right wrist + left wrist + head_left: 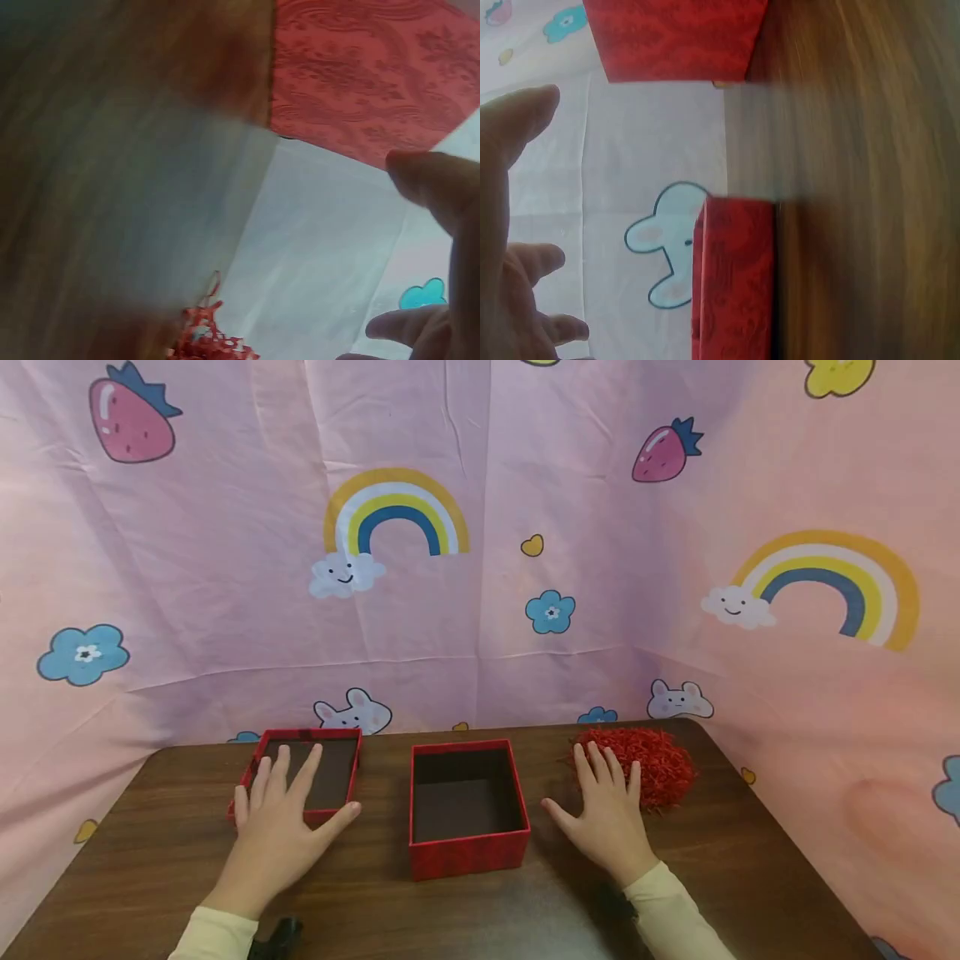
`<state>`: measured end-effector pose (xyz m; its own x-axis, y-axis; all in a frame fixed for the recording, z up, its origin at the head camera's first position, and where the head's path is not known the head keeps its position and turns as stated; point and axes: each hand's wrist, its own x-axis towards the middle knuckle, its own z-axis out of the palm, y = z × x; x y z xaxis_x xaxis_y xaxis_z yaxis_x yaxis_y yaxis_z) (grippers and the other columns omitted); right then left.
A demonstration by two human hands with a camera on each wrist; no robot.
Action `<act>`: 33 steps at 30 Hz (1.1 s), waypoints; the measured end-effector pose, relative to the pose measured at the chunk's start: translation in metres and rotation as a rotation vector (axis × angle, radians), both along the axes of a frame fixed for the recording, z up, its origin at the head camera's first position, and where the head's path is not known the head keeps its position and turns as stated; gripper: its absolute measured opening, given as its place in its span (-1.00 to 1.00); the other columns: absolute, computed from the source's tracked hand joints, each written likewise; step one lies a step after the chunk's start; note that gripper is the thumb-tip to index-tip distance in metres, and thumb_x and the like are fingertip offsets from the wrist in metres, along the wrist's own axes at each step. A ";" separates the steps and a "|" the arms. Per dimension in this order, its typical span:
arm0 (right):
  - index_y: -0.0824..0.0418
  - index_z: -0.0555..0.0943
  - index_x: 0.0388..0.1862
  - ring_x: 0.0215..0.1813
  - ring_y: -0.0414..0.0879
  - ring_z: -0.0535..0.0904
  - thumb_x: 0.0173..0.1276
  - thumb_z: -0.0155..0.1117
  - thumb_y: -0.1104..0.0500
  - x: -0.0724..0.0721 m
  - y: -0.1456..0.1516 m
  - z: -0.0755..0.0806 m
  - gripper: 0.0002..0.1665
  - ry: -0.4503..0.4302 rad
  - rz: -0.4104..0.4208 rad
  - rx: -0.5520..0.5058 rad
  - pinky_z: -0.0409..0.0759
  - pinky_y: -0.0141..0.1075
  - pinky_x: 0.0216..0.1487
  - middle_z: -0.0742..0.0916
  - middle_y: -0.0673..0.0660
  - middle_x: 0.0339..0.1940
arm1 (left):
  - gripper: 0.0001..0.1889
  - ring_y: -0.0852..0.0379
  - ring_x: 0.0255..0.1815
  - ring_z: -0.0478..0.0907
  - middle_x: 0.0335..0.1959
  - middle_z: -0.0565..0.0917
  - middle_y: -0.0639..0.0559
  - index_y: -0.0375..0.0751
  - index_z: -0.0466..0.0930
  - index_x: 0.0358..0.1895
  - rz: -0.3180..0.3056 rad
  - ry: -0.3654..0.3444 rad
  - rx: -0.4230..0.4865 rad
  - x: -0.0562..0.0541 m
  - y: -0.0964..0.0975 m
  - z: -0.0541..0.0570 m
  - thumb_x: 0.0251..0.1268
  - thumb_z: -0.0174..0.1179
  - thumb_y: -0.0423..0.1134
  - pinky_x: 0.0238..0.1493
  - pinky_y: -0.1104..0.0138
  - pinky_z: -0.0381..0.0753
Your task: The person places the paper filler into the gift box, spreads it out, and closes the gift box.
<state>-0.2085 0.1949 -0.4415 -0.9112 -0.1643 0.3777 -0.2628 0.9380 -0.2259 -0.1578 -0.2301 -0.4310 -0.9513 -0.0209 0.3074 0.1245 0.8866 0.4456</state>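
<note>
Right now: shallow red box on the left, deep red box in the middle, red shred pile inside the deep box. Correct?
Not quite: the red shred pile lies on the table, right of the deep red box, as the head view shows. The shallow red box is on the left, as you said.

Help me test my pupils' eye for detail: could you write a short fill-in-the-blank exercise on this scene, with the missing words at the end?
1. In the head view, the deep box stands ____ the shallow box and the pile of shreds.
2. The pile of shreds is coloured ____.
3. The tabletop has a brown ____-grain look.
4. The number of rainbows printed on the backdrop cloth is ____.

Missing words: between; red; wood; two.
</note>
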 end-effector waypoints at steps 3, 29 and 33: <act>0.24 0.32 0.59 0.57 0.31 0.22 0.26 0.41 -0.32 0.001 0.000 0.004 0.09 0.021 0.021 -0.038 -0.12 0.44 0.54 0.43 0.33 0.55 | 0.06 -0.49 0.65 -0.28 0.66 -0.11 -0.43 0.09 -0.10 0.71 -0.012 -0.026 0.052 0.000 0.005 0.003 0.30 0.21 0.42 0.41 -0.56 -0.23; 0.24 0.40 0.52 0.45 0.38 0.40 0.48 0.37 0.05 -0.059 0.091 0.073 -0.28 -0.273 0.250 -0.004 0.41 0.35 0.36 0.49 0.37 0.44 | -0.27 -0.17 0.40 0.48 0.48 0.42 -0.22 0.07 0.25 0.58 -0.244 -0.457 0.766 -0.021 0.064 -0.013 0.44 0.28 0.11 0.32 -0.09 0.55; 0.26 0.35 0.56 0.50 0.42 0.30 0.46 0.39 0.03 -0.073 0.108 0.073 -0.21 -0.353 0.255 0.012 0.35 0.37 0.39 0.42 0.41 0.50 | -0.27 -0.23 0.42 0.43 0.51 0.36 -0.29 0.04 0.20 0.59 -0.250 -0.500 0.814 -0.021 0.066 -0.018 0.48 0.24 0.11 0.25 -0.11 0.62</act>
